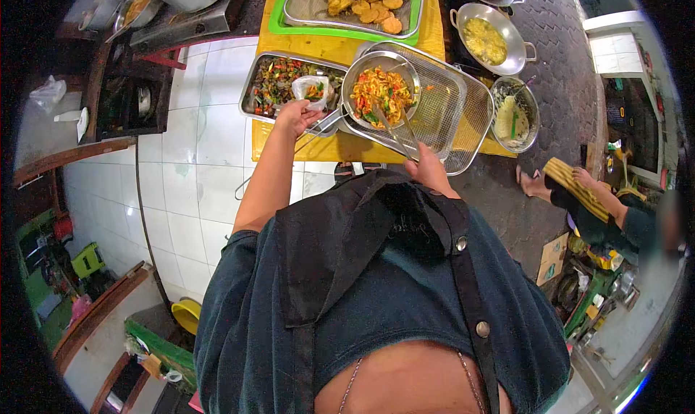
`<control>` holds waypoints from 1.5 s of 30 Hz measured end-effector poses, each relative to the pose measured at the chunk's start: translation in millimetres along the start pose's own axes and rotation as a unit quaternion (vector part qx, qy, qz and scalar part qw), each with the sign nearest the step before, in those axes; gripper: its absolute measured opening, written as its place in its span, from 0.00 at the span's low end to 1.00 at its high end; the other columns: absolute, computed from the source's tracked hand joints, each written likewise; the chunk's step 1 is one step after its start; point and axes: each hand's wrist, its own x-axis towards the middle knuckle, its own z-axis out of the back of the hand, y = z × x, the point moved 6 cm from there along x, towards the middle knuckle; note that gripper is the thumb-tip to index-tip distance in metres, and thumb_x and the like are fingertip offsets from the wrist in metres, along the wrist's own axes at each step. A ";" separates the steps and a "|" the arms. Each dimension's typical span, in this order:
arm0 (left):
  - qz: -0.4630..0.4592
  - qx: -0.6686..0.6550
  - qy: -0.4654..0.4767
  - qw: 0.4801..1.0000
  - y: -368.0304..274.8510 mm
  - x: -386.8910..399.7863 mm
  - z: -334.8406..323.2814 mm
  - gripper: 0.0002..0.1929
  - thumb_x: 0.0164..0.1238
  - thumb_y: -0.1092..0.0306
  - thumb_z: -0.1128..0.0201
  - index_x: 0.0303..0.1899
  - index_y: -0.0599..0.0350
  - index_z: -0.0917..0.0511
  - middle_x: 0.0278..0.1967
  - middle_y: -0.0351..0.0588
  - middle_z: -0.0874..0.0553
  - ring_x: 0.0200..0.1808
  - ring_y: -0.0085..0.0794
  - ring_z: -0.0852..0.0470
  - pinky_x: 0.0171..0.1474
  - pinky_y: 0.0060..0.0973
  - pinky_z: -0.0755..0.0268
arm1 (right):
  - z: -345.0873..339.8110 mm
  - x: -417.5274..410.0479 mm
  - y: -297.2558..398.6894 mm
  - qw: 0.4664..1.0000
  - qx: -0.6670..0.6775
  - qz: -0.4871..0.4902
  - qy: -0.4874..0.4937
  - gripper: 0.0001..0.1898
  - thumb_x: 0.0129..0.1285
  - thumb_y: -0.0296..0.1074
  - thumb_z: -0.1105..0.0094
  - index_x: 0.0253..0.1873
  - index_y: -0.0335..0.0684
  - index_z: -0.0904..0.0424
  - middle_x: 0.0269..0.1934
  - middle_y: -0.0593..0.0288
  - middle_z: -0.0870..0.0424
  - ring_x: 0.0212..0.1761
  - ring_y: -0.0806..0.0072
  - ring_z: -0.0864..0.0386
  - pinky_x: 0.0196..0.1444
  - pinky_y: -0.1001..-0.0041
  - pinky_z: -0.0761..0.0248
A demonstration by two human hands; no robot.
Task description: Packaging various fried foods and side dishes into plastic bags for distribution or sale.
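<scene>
My left hand [297, 118] holds a small clear plastic bag [317, 103] with some food inside, above a steel tray [245, 96] of dark chopped food with red and green pieces. In my right hand [429, 167] are metal tongs [399, 139], their tips in a yellow, red and green food mix [380, 96]. That mix lies in a round long-handled strainer [417, 85], whose handle runs down beside my left hand. Beneath the strainer, to the right, sits a rectangular wire-mesh basket [456, 107] with a few scraps.
The table has a yellow cover [347, 150]. A green tray [276, 25] bears a mesh basket of fried pieces [369, 9]. At right are a wok [516, 33] of frying food and a batter bowl [513, 118]. Another person's hand [583, 177] touches a yellow striped object [570, 183].
</scene>
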 end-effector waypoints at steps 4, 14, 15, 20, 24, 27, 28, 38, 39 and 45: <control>0.007 0.067 0.012 0.998 2.0 6.5 8.9 0.16 0.65 0.76 0.50 0.53 0.71 0.37 0.44 0.64 0.22 0.43 0.50 0.19 0.48 0.44 0.22 | -5.2 -10.3 1.1 0.997 -0.061 -0.043 0.000 0.27 0.57 0.40 0.41 0.58 0.33 0.37 0.43 0.41 0.22 0.42 0.44 0.23 0.42 0.55 0.29; -0.099 0.138 0.029 0.985 -21.8 -37.0 -29.2 0.24 0.60 0.83 0.51 0.57 0.58 0.44 0.49 0.62 0.27 0.42 0.49 0.19 0.42 0.42 0.21 | -9.6 2.1 -0.8 0.993 -0.113 -0.035 0.011 0.22 0.56 0.37 0.44 0.53 0.34 0.35 0.39 0.43 0.21 0.39 0.47 0.21 0.39 0.55 0.28; -0.098 0.137 0.029 0.985 -24.5 -35.5 -30.2 0.24 0.60 0.83 0.51 0.57 0.58 0.44 0.49 0.62 0.27 0.42 0.49 0.19 0.42 0.42 0.21 | -8.6 4.1 0.8 0.992 -0.128 -0.021 0.004 0.20 0.56 0.36 0.45 0.51 0.34 0.34 0.39 0.43 0.21 0.39 0.47 0.21 0.38 0.55 0.28; -0.121 0.119 0.100 0.980 -36.8 -29.6 -33.2 0.23 0.60 0.81 0.49 0.57 0.58 0.43 0.48 0.59 0.26 0.44 0.46 0.20 0.46 0.41 0.22 | 2.3 -4.3 11.0 0.992 -0.119 0.014 -0.033 0.14 0.57 0.34 0.46 0.45 0.35 0.33 0.38 0.43 0.21 0.38 0.47 0.21 0.37 0.55 0.28; -0.059 0.113 0.056 0.990 -28.3 -13.9 -18.3 0.21 0.61 0.77 0.47 0.56 0.60 0.40 0.46 0.56 0.25 0.43 0.46 0.21 0.46 0.42 0.23 | 1.3 0.0 7.7 0.992 -0.125 -0.003 -0.026 0.13 0.57 0.34 0.47 0.45 0.35 0.32 0.36 0.44 0.20 0.38 0.48 0.21 0.38 0.55 0.28; -0.039 0.075 0.069 0.994 -25.8 -3.4 -14.4 0.20 0.63 0.75 0.47 0.56 0.61 0.38 0.44 0.54 0.23 0.41 0.43 0.20 0.45 0.41 0.23 | 4.0 4.8 2.5 0.992 -0.121 -0.002 -0.018 0.14 0.57 0.35 0.47 0.46 0.35 0.31 0.36 0.43 0.20 0.39 0.48 0.21 0.38 0.54 0.29; -0.066 0.058 0.088 0.992 -30.6 -5.6 -20.6 0.20 0.63 0.75 0.47 0.56 0.61 0.37 0.44 0.54 0.22 0.41 0.43 0.20 0.45 0.41 0.23 | 7.6 4.8 2.1 0.994 -0.110 0.003 -0.022 0.15 0.57 0.35 0.46 0.47 0.35 0.31 0.36 0.43 0.20 0.39 0.47 0.21 0.39 0.53 0.30; -0.112 0.075 0.255 0.958 -64.7 -61.5 -73.4 0.21 0.67 0.71 0.50 0.61 0.60 0.36 0.50 0.51 0.22 0.47 0.36 0.19 0.51 0.37 0.24 | 48.7 5.0 10.0 0.999 -0.025 0.021 0.009 0.20 0.58 0.36 0.46 0.54 0.37 0.29 0.38 0.37 0.21 0.42 0.44 0.23 0.44 0.53 0.31; -0.109 0.080 0.256 0.957 -64.9 -64.8 -77.0 0.22 0.68 0.71 0.50 0.62 0.60 0.37 0.50 0.51 0.22 0.47 0.37 0.19 0.51 0.37 0.23 | 56.4 3.9 12.9 1.000 -0.008 0.023 0.008 0.19 0.58 0.37 0.46 0.54 0.37 0.29 0.38 0.37 0.21 0.42 0.44 0.23 0.43 0.54 0.31; -0.113 0.145 0.217 0.959 -71.2 -77.3 -90.2 0.20 0.69 0.69 0.50 0.61 0.61 0.34 0.46 0.48 0.21 0.45 0.34 0.19 0.46 0.34 0.21 | 103.9 -1.1 32.2 0.998 0.052 0.045 0.005 0.19 0.59 0.34 0.42 0.54 0.34 0.28 0.38 0.40 0.20 0.41 0.49 0.21 0.43 0.62 0.29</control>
